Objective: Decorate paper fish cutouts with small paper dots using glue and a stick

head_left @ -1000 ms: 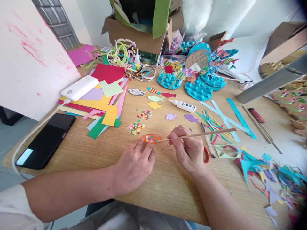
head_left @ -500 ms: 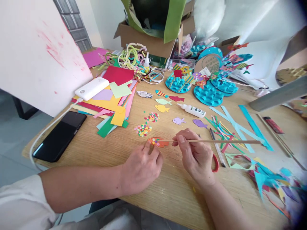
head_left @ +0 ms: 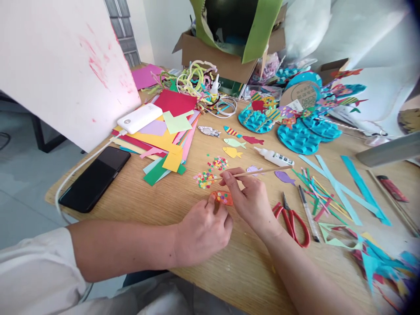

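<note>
Your right hand (head_left: 249, 199) has carried the wooden stick (head_left: 256, 173) from the orange fish (head_left: 227, 199) up to the paper dots (head_left: 205, 179), uncovering the red-handled scissors (head_left: 292, 221).

At the left of the frame lies a black phone (head_left: 95, 179), with a white power bank (head_left: 139, 118) above it on a stack of colored paper (head_left: 179, 103). Your left hand (head_left: 205, 229), low in the center, is bent, fingertips on the head end of the orange fish; you can't tell whether they pinch its edge. That fish sits at center, just below the dots, with colored spots on its body. Above the dots lies a yellow fish (head_left: 232, 152). Right of center, your right hand pinches the stick, its tip at the dots. Farther right come the glue bottle (head_left: 274, 156), scissors, a pen (head_left: 308, 214) and, at lower right, paper scraps (head_left: 377, 258).
</note>
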`<state>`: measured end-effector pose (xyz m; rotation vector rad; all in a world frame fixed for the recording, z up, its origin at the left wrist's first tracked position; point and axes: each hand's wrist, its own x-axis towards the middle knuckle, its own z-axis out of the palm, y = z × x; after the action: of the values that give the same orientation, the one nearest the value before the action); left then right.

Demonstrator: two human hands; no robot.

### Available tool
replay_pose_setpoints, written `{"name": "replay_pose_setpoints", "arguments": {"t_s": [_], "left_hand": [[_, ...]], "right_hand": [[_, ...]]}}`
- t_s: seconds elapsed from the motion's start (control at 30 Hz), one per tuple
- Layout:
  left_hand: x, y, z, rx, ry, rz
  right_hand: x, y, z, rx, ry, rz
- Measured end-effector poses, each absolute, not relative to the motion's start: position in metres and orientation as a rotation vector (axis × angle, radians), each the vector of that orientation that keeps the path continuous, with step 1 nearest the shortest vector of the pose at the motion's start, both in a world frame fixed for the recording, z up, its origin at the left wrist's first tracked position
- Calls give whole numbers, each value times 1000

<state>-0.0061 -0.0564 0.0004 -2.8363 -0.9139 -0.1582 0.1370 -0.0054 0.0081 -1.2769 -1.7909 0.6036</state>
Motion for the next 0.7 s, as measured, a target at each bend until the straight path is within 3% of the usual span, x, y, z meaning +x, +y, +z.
{"name": "replay_pose_setpoints", "arguments": {"t_s": [0.4,0.7], "left_hand": [[-5,-56,1,-2849,-927,-192],[-6,-55,2,-2869,-923,-127]], "right_hand": [[129,1,14,-1284,-1706,621],[145,17,4,-1440,-1268,847]]}}
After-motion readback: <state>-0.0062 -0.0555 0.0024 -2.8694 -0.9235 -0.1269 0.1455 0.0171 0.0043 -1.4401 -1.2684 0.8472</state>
